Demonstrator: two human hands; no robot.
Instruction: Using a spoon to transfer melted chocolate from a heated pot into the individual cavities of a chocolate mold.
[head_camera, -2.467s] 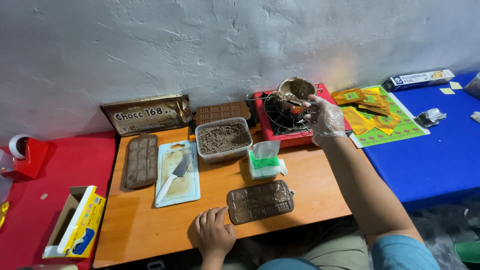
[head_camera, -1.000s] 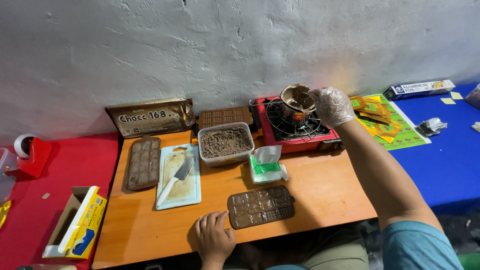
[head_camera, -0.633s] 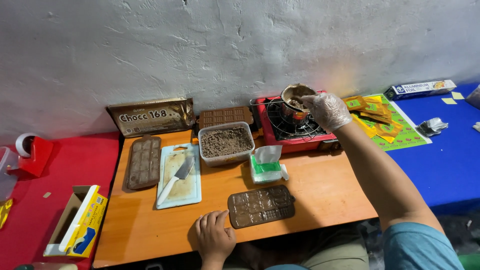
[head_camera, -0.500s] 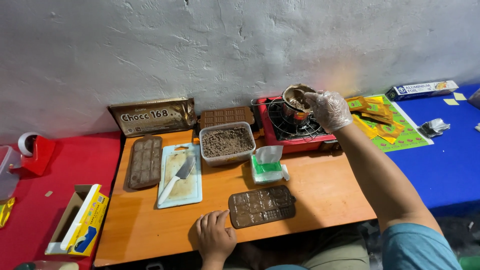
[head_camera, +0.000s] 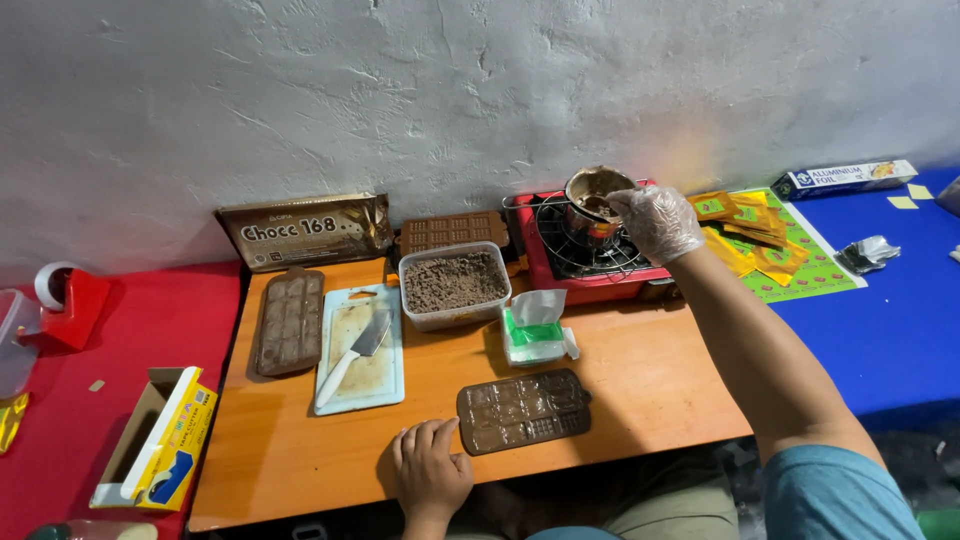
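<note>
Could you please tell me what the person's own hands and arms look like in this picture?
The right hand wears a thin, clear, crinkled disposable glove; its forearm is bare up to a blue short sleeve. The left hand is bare, with no glove, watch or ring visible.

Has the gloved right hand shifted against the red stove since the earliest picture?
Yes. The right hand has gone from the red stove's right edge to the small pot.

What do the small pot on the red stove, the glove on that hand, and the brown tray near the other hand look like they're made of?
The pot looks like metal: grey and shiny with bright glints. The glove on the right hand seems thin clear plastic: see-through, crinkled, glossy. The brown tray by the left hand is probably a silicone or plastic mould with bar-shaped cells; the picture leaves open which.
</note>
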